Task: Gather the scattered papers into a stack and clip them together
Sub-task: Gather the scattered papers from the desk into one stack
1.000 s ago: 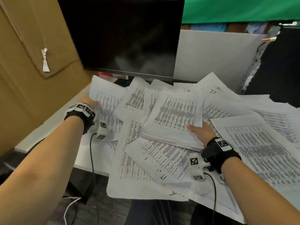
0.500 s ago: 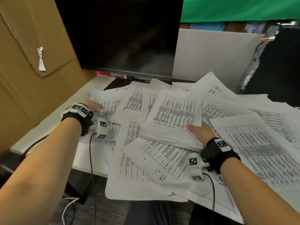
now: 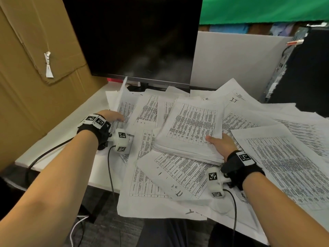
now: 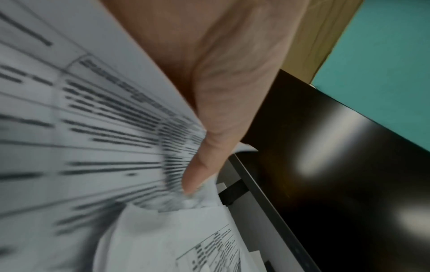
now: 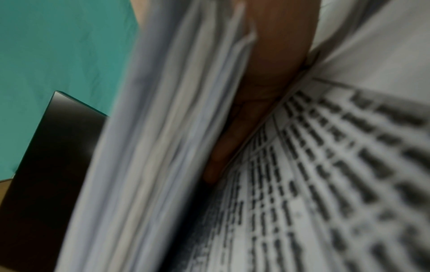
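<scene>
Right hand: thumb on top, fingers beneath, gripping paper stack mid-desk | Left hand: thumb pinching loose sheet by monitor | Papers scattered around.

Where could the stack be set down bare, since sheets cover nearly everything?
Only the desk's left strip is bare, between the cardboard and the loose sheets, reaching back toward the monitor. Centre and right are crowded with sheets. The right hand holds the stack; the left hand holds a sheet.
</scene>
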The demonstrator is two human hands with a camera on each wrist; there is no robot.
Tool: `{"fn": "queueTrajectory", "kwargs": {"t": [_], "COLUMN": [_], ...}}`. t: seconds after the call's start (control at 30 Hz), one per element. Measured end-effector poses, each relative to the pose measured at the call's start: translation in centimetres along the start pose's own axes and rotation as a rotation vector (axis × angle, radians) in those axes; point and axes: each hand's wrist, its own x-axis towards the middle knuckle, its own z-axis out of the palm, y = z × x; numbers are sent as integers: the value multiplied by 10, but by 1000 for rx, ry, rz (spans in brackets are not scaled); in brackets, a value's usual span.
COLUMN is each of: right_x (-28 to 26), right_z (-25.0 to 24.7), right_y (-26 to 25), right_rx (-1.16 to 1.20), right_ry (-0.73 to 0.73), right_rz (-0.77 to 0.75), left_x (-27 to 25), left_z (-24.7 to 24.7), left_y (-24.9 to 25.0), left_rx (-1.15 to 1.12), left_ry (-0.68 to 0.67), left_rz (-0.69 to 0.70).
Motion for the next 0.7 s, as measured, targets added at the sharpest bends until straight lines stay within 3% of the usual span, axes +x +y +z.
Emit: {"fn": "queueTrajectory", "kwargs": {"t": [0.13,0.23,0.37,0.5,0.7], "right_x": [-2,-4,-5,-3,-3], "right_z": [-1,0,0,-1,1], "right_y": [-1,-2,-2,0,-1], "right_rx": [-9,-12,-69,-78,-74], "right_ry": [2,4,5,3,15], "right_rz": [-2,-4,-27,-39,-3], "left_x": [6,2,-27,-86,-158], "left_z": [3,5,-9,-35,-76], "left_y": [-5,-4,26,55,105], "left_rx": [-119,-217,-20,127,-237], "left_ry": [-23,129,509,791,1072], "left_rz": [19,110,468,766,1233]}}
